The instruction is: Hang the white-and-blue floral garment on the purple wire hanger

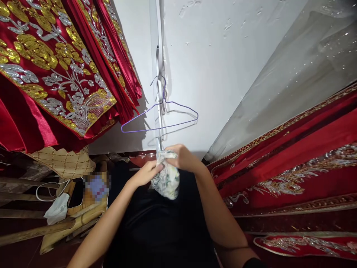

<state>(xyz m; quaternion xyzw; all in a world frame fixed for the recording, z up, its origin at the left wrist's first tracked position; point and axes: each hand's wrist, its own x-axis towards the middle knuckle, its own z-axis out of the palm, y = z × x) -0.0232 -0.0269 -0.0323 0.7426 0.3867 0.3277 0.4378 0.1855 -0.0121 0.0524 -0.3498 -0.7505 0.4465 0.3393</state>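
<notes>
A bunched white cloth with a green and yellow pattern (169, 182) is held between my two hands, close in front of my dark clothing. The fingers of my left hand (147, 172) pinch its upper left edge. On the other side, my right hand (181, 158) grips its top right part, with the fingers curled and slightly blurred. Above both hands, a purple wire hanger (178, 126) hangs with nothing on it from a white vertical strip (160, 115) against the wall.
Red garments with gold and silver embroidery (67, 74) hang at the upper left. More red embroidered fabric (292, 167) and a sheer white fabric (292, 82) hang on the right. A bamboo seat (83, 219) at the lower left carries a phone (75, 193) and white tissue (57, 209).
</notes>
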